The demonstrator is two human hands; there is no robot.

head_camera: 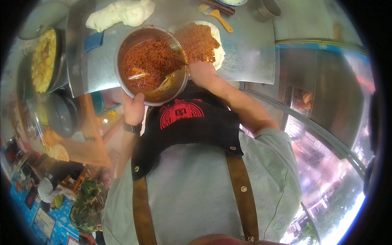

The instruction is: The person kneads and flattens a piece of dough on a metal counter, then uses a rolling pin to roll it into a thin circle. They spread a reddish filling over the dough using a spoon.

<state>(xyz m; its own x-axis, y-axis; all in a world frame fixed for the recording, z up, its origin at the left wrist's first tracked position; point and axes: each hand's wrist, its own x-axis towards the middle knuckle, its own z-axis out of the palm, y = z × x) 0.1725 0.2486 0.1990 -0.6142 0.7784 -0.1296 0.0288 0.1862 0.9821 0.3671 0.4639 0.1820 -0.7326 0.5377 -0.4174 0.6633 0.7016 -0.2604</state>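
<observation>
A round steel bowl (117, 61) is tilted over the front of the steel worktop, its rim in the grip of my left hand (134, 107), thumb on the near edge. Oily reddish-brown minced filling (150, 58) fills much of it. Fingers curled, my right hand (203, 73) is at the bowl's right rim, around what looks like the handle of a utensil (182, 61); its end is in the filling and mostly hidden. Just beyond that hand, a flattened sheet of dough (220, 58) is spread with the same filling (197, 41), leaving a pale border on the right.
A lump of white dough (122, 14) and a blue scraper (93, 41) are on the worktop (248, 61). Behind lie a yellow-handled brush (222, 21), a dark rolling pin (219, 6) and a metal cup (269, 8). A pan of yellow food (45, 61) stands left.
</observation>
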